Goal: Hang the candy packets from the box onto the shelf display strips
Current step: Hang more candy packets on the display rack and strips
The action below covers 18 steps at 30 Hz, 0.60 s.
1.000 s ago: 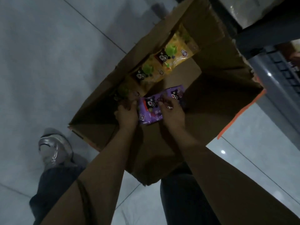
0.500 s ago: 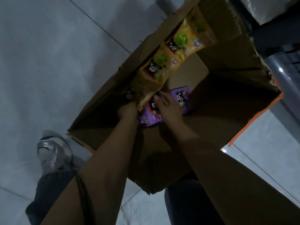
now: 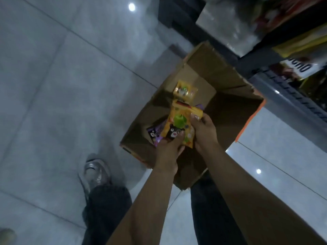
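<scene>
An open brown cardboard box (image 3: pixel 235 110) stands on the tiled floor. Above its opening I hold a strip of yellow candy packets (image 3: pixel 178 124) with green fruit and black bear prints. My left hand (image 3: pixel 169 149) grips the strip's near end from below. My right hand (image 3: pixel 203 129) pinches its right edge. The strip's far packets (image 3: pixel 184 91) hang down into the box. Purple candy packets (image 3: pixel 154 135) lie beneath, partly hidden by the yellow strip and my left hand.
A dark shelf unit (image 3: pixel 261 55) with packaged goods (image 3: pixel 300 68) stands right behind the box at the upper right. My silver shoe (image 3: pixel 95 172) and dark trouser legs are on the grey tiles below the box. Bare floor spreads to the left.
The yellow strip has come up out of the box into both hands. My right hand left the purple packets and took the strip's edge. The view swung so the shelf shows.
</scene>
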Motion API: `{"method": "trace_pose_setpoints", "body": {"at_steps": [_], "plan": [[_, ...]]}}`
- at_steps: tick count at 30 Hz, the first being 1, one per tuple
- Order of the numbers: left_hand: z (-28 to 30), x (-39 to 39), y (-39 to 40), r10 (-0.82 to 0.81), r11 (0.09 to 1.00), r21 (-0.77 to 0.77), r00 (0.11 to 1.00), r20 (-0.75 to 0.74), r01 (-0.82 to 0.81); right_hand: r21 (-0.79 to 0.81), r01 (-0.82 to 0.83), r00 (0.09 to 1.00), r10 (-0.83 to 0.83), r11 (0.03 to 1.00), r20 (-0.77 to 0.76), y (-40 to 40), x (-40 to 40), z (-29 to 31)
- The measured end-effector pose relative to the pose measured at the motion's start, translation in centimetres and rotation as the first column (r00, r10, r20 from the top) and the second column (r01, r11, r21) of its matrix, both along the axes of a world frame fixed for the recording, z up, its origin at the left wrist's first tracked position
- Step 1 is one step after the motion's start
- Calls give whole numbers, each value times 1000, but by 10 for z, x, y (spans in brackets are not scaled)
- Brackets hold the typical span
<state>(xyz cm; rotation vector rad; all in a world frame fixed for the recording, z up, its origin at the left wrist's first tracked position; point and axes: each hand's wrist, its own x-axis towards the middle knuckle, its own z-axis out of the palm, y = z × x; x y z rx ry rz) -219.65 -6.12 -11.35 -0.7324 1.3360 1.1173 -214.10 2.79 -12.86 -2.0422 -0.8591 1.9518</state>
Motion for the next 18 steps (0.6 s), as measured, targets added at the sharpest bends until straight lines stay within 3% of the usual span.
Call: {"method": "trace_pose_setpoints", "body": {"at_steps": [7, 11, 18], "plan": [[184, -64, -30, -260, 961, 106, 965, 16, 257, 275, -131, 989, 108, 952, 99, -32, -22, 202], [300, -110, -30, -427, 869, 251, 903, -53, 426, 364, -144, 989, 130, 920, 63, -60, -31, 331], [491, -135, -17, -528, 748, 400, 840, -124, 529, 482, -129, 990, 138, 867, 16, -107, -35, 509]]}}
